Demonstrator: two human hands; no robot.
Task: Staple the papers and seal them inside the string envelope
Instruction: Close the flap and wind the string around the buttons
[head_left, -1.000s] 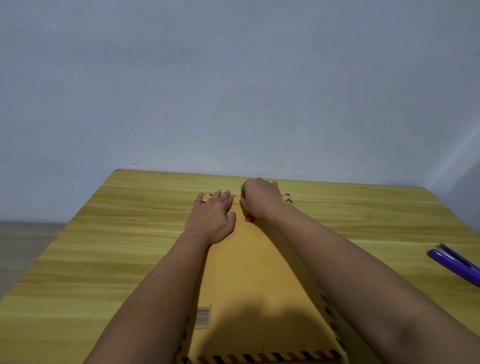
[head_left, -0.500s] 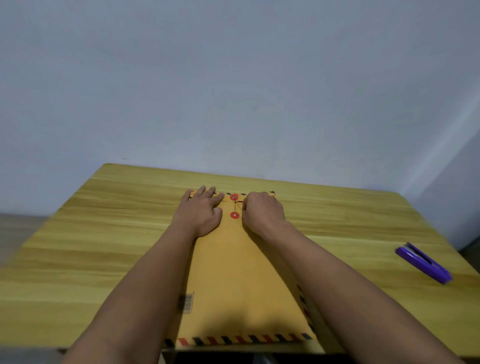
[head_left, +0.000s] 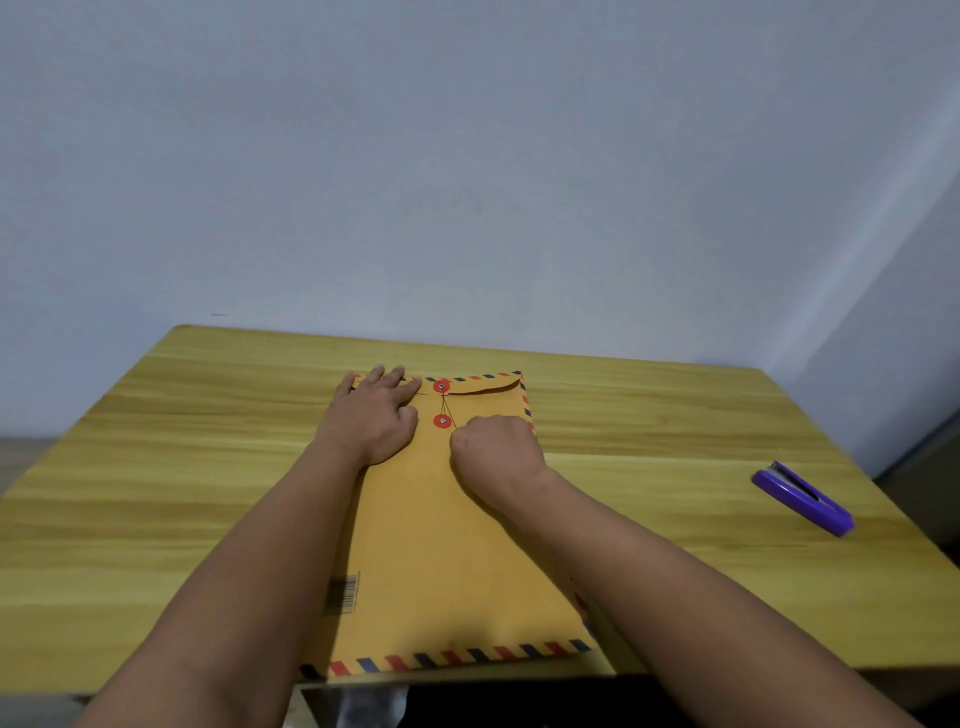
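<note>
1. R hand (head_left: 496, 447) is curled in a loose fist on the envelope (head_left: 441, 545), just right of the lower button (head_left: 442, 421). The string (head_left: 450, 413) runs down to its thumb side, so it probably pinches the end; the grip itself is hidden.
2. L hand (head_left: 374, 413) lies flat, fingers straight, pressing the envelope's top-left corner by the flap (head_left: 485, 387); it holds nothing.
3. String links the upper button (head_left: 441, 386) and lower button. Papers aren't visible, presumably inside.
4. To wind well: keep the string taut, loop tight round both buttons, keep L hand pinning the flap.
5. Envelope's near edge overhangs the table (head_left: 182, 467) front edge, so it could slip toward the person.
6. Stapler (head_left: 802, 500) lies well apart on the right. Bare wood on both sides leaves room for elbows.
</note>
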